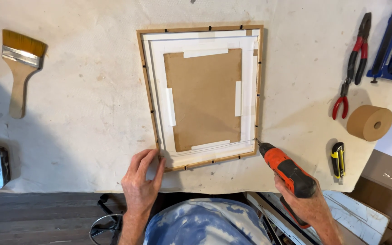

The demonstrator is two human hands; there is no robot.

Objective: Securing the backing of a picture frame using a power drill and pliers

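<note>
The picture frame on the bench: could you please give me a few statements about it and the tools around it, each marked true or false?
1. The right hand holds an orange and black power drill with its tip at the near right corner of the picture frame. True.
2. The left hand rests on the paintbrush. False: it presses at the frame's near left corner; the brush lies apart, far to the left.
3. The frame lies back side up, with a brown backing board taped in place. True.
4. The roll of brown tape lies inside the frame. False: it sits to the right, near the table edge.
5. The red-handled pliers lie to the right of the frame. True.
</note>
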